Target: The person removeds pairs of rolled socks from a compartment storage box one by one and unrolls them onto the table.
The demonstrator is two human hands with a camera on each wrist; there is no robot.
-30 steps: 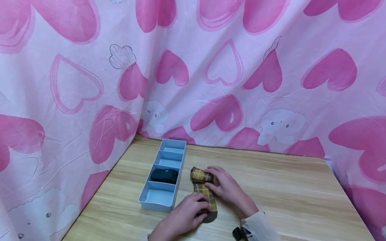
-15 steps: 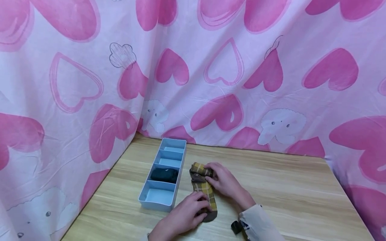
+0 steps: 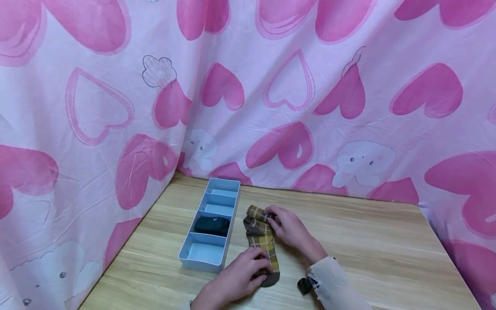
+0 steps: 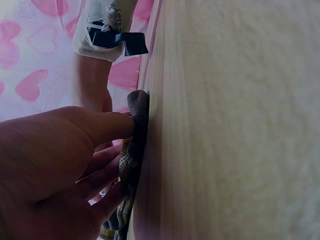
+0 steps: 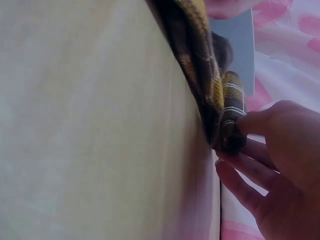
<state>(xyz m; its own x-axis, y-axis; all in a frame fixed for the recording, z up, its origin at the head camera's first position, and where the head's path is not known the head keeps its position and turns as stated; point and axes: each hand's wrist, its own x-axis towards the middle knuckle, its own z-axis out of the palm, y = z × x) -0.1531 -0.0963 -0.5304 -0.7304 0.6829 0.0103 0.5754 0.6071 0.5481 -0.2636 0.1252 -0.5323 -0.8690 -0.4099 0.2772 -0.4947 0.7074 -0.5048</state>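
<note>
A pair of yellow-and-brown plaid socks (image 3: 261,242) lies lengthwise on the wooden table, its dark toe (image 3: 271,280) towards me. At the far end it is turned into a small roll (image 5: 232,100). My right hand (image 3: 291,228) pinches this roll at its right end between thumb and fingers. Over the toe end, my left hand (image 3: 242,273) presses the fabric down with thumb and fingertips spread along it, as the left wrist view shows; part of the sock is hidden under that hand.
Left of the socks stands a light blue organizer box (image 3: 203,262) with several compartments in a row. A dark rolled bundle (image 3: 212,225) sits in one of them. A pink heart-patterned curtain (image 3: 279,94) hangs behind and along the left side.
My right hand has moved a little away from me with the rolled end, and more brown fabric shows just below the roll. The left hand has stayed in place.
</note>
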